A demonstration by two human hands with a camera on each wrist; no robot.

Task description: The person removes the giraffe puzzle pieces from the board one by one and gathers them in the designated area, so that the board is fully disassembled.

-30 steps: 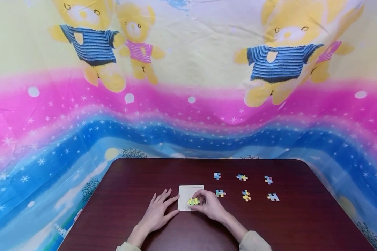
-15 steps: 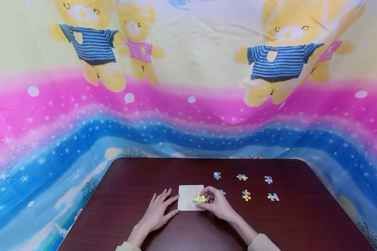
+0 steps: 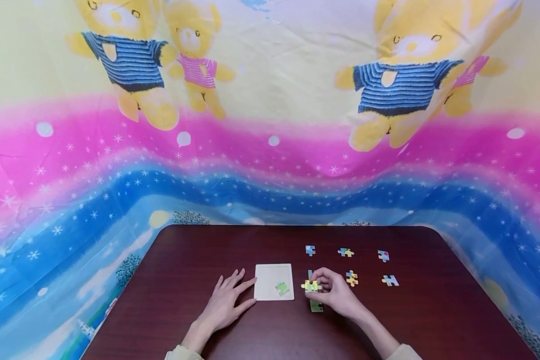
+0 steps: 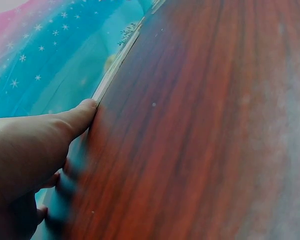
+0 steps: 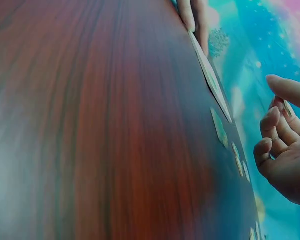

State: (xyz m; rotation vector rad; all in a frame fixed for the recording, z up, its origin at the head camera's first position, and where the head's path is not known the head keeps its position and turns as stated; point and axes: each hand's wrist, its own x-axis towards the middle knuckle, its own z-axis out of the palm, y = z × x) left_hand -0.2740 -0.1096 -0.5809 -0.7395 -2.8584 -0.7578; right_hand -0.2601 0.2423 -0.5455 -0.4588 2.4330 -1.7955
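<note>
In the head view a pale square puzzle board (image 3: 270,277) lies on the table, with a green jigsaw piece (image 3: 282,288) at its lower right. My left hand (image 3: 225,302) rests flat at the board's left side, fingers extended, index fingertip and thumb at its edge. To the right of the board, my right hand (image 3: 335,292) pinches a yellow-green jigsaw piece (image 3: 311,286) between thumb and fingers. Under that hand another green piece (image 3: 316,306) is partly covered. The right wrist view shows the held piece (image 5: 288,108) edge-on, mostly hidden by the fingers.
Several loose jigsaw pieces lie in two rows on the right, among them a blue one (image 3: 310,250), a yellow one (image 3: 352,278) and a white-blue one (image 3: 390,280). A dark red-brown table (image 3: 198,250) carries everything. Behind it hangs a cloth (image 3: 270,165) printed with bears.
My right hand has moved right, off the board, with the yellow-green jigsaw piece. The green piece on the board has come into sight. My left hand has stayed in place.
</note>
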